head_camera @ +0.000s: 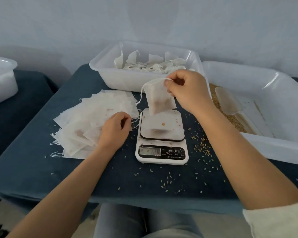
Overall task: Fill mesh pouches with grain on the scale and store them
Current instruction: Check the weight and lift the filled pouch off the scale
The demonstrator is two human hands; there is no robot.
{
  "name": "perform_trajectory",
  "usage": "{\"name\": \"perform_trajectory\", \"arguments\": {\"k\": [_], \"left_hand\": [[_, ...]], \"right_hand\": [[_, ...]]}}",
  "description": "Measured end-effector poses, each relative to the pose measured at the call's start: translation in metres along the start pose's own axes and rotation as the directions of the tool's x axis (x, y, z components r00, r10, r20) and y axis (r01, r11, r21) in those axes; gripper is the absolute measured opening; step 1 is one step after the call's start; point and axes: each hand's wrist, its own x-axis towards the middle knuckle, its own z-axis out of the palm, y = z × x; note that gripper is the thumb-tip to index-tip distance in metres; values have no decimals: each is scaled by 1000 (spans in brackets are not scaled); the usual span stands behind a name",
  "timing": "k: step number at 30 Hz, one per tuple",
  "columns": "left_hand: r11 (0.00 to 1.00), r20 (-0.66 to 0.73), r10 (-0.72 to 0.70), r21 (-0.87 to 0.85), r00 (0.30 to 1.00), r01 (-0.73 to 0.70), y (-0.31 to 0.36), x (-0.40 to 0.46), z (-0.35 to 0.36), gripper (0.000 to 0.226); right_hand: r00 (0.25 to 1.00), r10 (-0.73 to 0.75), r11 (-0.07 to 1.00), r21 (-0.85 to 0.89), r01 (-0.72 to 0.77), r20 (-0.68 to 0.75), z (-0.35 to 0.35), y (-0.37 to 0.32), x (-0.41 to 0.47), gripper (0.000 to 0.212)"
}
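My right hand (187,91) pinches the top edge of a white mesh pouch (159,98) with a little grain inside, holding it in the air above the scale's platform (162,124). The white digital scale (162,155) stands in the middle of the blue table, its display lit. My left hand (114,127) rests on a spread pile of flat empty pouches (93,117), its fingers curled round the drawstrings at the pile's right edge. A white bin (110,73) behind holds several pouches. The bin at the right (282,141) holds grain (234,121) and a clear scoop (229,102).
Loose grains (202,146) lie scattered on the blue table and on the scale platform. Another white bin (2,79) stands at the far left on a separate blue surface. The table's front edge is close to my lap.
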Motion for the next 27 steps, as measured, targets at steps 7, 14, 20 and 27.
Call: {"name": "perform_trajectory", "arguments": {"k": [7,14,20,27], "left_hand": [[1000,19,-6,14,1000,6,0,1,-1,12],[1000,35,-1,23,999,0,2,-1,-2,12],[992,85,75,96,993,-84,6,-4,-4,12],[970,32,101,218,994,-106,11,17,-22,19]], "right_hand": [[1000,13,1000,15,-13,6,-8,-7,6,14],[996,60,998,-37,-57,70,-14,-8,11,19],[984,91,988,-136,-70,156,-28,-16,27,13],[989,68,961,-274,-30,130,-56,-28,91,21]]}}
